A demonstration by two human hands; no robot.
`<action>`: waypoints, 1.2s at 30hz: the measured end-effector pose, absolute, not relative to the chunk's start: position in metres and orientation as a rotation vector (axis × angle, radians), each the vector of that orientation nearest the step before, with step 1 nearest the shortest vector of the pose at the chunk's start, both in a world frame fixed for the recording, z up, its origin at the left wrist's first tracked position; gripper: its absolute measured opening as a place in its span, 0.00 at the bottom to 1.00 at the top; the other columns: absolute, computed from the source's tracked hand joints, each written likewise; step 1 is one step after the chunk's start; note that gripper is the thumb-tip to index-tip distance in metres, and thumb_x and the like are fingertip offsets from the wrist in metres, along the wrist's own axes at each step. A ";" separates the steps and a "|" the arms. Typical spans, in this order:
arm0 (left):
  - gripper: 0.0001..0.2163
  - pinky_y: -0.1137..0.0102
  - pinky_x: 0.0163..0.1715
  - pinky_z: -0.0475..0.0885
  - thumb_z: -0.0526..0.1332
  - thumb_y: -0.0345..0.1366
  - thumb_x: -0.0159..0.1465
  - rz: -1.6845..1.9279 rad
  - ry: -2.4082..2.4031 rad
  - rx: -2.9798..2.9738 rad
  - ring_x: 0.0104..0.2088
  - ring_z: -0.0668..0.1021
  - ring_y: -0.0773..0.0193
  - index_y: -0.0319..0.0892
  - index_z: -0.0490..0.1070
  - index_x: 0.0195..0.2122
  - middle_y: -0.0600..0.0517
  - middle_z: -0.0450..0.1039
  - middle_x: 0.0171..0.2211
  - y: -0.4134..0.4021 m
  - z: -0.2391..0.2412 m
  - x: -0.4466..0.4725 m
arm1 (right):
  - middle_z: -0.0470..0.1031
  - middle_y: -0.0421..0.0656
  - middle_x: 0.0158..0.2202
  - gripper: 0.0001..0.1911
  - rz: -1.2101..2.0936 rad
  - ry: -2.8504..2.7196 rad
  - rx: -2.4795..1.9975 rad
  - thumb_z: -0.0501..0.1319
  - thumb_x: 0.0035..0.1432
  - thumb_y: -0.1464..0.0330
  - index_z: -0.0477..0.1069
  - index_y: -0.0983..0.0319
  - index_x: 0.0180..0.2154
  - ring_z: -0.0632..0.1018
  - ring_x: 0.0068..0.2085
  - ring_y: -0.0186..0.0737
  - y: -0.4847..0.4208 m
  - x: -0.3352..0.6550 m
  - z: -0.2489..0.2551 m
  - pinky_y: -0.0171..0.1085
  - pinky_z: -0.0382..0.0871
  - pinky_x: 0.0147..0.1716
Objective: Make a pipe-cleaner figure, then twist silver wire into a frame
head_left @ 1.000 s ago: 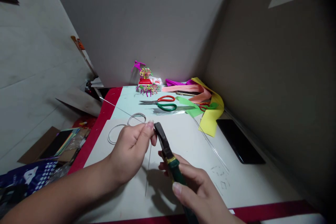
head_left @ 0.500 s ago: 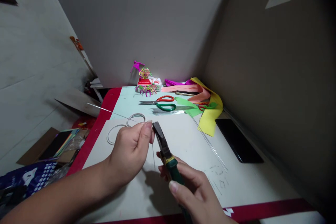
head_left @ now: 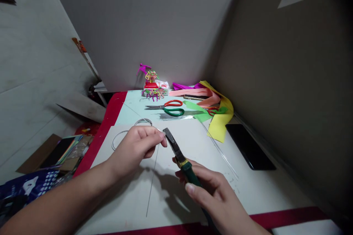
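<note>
Since the earlier frame, the left hand (head_left: 134,148) has rolled so that its fingers lie nearly level, and the pliers (head_left: 179,158) have tilted with their nose near those fingertips. The lower length of the thin wire (head_left: 154,170) now reaches farther down the sheet.

The left hand is pressed together, with thumb and fingertips pinching the thin wire, which runs up-left toward the far edge of the surface and down toward the near edge. The right hand (head_left: 213,198) is curled closed around the green grip of the pliers. The jaws stand shut, just beside the left fingertips; whether they bite the wire cannot be told.

The hands work above the middle of a white sheet (head_left: 190,143), which lies on a table with red edging (head_left: 102,143). Two wire loops (head_left: 142,122) lie at the far edge of the sheet, and one straight wire (head_left: 219,150) lies toward its right side. Beyond it, on a pale green mat (head_left: 132,112), are one bundle of wires (head_left: 176,116) and two pairs of scissors (head_left: 164,105) — the second partly under green paper. Pink, yellow, green and magenta paper strips (head_left: 217,125) and one colourful craft figure (head_left: 151,88) stand at the far edge. One black phone (head_left: 248,147) lies at the right edge, against a grey wall (head_left: 275,80). Cardboard (head_left: 38,159) and a blue bag (head_left: 27,187) lie below the left edge.
</note>
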State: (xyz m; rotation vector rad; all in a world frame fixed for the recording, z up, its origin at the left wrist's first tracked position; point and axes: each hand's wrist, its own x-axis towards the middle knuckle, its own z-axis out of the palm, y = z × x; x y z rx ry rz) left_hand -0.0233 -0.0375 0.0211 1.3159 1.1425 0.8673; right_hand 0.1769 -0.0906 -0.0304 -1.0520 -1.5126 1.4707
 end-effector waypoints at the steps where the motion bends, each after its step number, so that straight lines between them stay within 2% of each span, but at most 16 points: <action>1: 0.12 0.75 0.16 0.44 0.58 0.37 0.60 0.846 1.098 1.247 0.14 0.50 0.76 0.36 0.71 0.23 0.62 0.49 0.10 -0.035 0.021 -0.025 | 0.76 0.47 0.43 0.11 1.484 -1.518 -1.057 0.62 0.54 0.65 0.78 0.59 0.39 0.75 0.46 0.47 -0.090 0.179 -0.031 0.45 0.66 0.51; 5: 0.13 0.74 0.16 0.45 0.55 0.35 0.60 0.718 0.926 0.987 0.12 0.46 0.76 0.34 0.71 0.22 0.62 0.44 0.07 -0.028 0.021 -0.030 | 0.75 0.47 0.44 0.10 1.582 -1.554 -1.074 0.61 0.54 0.64 0.77 0.60 0.37 0.74 0.47 0.47 -0.086 0.191 -0.028 0.45 0.64 0.52; 8: 0.16 0.74 0.16 0.45 0.53 0.35 0.61 0.647 0.865 0.905 0.12 0.46 0.75 0.33 0.72 0.22 0.61 0.45 0.06 -0.027 0.020 -0.032 | 0.74 0.46 0.46 0.10 1.658 -1.580 -1.070 0.61 0.54 0.63 0.77 0.59 0.36 0.73 0.48 0.47 -0.086 0.202 -0.025 0.43 0.63 0.52; 14: 0.15 0.75 0.15 0.44 0.54 0.35 0.63 0.673 0.954 0.998 0.11 0.45 0.76 0.35 0.69 0.21 0.62 0.47 0.05 -0.030 0.019 -0.026 | 0.74 0.46 0.48 0.12 1.664 -1.498 -1.112 0.62 0.54 0.62 0.77 0.58 0.39 0.72 0.51 0.47 -0.090 0.202 -0.033 0.44 0.61 0.54; 18: 0.16 0.75 0.16 0.50 0.53 0.38 0.64 0.828 1.070 1.212 0.12 0.51 0.75 0.38 0.67 0.21 0.61 0.52 0.06 -0.034 0.019 -0.022 | 0.75 0.46 0.45 0.13 1.650 -1.442 -1.029 0.61 0.55 0.63 0.77 0.58 0.42 0.74 0.48 0.46 -0.094 0.186 -0.040 0.43 0.64 0.52; 20: 0.16 0.75 0.18 0.53 0.52 0.39 0.65 0.892 1.131 1.347 0.13 0.56 0.74 0.39 0.67 0.21 0.59 0.57 0.07 -0.035 0.019 -0.021 | 0.74 0.46 0.47 0.13 1.623 -1.409 -0.993 0.62 0.55 0.64 0.76 0.56 0.43 0.73 0.50 0.45 -0.097 0.178 -0.041 0.42 0.65 0.52; 23: 0.17 0.76 0.16 0.53 0.51 0.41 0.65 0.907 1.222 1.443 0.13 0.57 0.73 0.41 0.66 0.22 0.59 0.61 0.09 -0.037 0.020 -0.021 | 0.71 0.45 0.52 0.13 1.558 -1.360 -0.942 0.62 0.54 0.64 0.77 0.55 0.43 0.71 0.53 0.45 -0.100 0.169 -0.043 0.40 0.63 0.53; 26: 0.16 0.76 0.17 0.57 0.50 0.40 0.65 0.931 1.281 1.544 0.14 0.61 0.71 0.42 0.66 0.22 0.58 0.63 0.10 -0.040 0.021 -0.018 | 0.71 0.45 0.53 0.13 1.547 -1.325 -0.911 0.62 0.54 0.63 0.77 0.54 0.42 0.71 0.53 0.45 -0.101 0.164 -0.046 0.41 0.62 0.54; 30: 0.16 0.74 0.23 0.65 0.49 0.37 0.64 0.993 1.333 1.675 0.15 0.67 0.69 0.43 0.65 0.19 0.57 0.62 0.10 -0.045 0.023 -0.012 | 0.71 0.47 0.52 0.13 1.580 -1.304 -0.900 0.62 0.54 0.61 0.77 0.56 0.41 0.71 0.53 0.47 -0.100 0.164 -0.049 0.43 0.61 0.55; 36: 0.17 0.74 0.17 0.63 0.49 0.37 0.63 1.047 1.417 1.753 0.13 0.65 0.69 0.44 0.63 0.17 0.57 0.60 0.09 -0.050 0.021 -0.008 | 0.74 0.47 0.46 0.13 1.583 -1.282 -0.890 0.63 0.52 0.59 0.78 0.58 0.37 0.72 0.51 0.48 -0.100 0.160 -0.046 0.42 0.64 0.52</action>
